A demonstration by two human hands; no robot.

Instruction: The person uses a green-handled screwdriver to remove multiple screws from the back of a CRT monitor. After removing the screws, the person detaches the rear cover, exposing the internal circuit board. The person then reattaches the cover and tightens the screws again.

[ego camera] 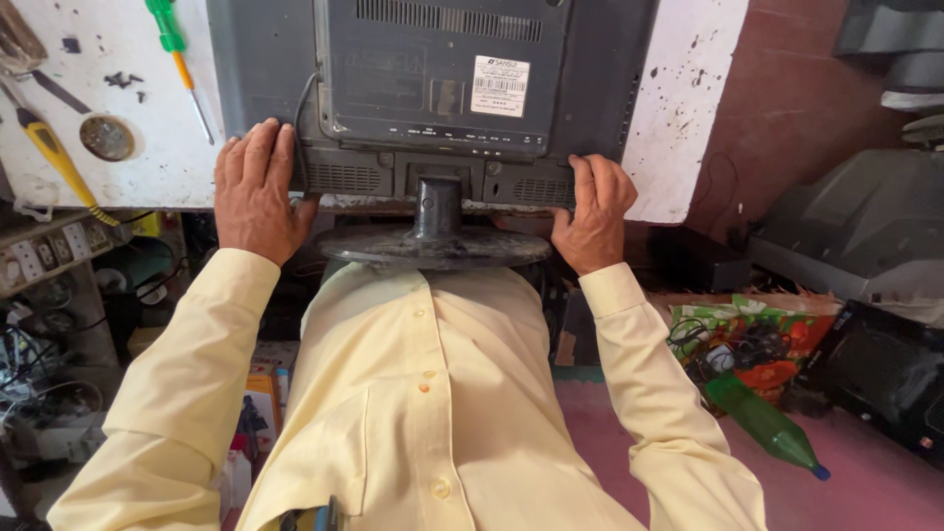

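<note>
both hands clamped on the TV's [433, 88] bottom edge, left hand [258, 192] and right hand [593, 211] either side of the stand [436, 236] (screen face down on the bench)

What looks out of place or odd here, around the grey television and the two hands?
The television lies face down on the white table, and its round stand juts past the table edge toward the person. The left hand and right hand grip its lower edge. A green bottle lies tipped over on the floor.
</note>
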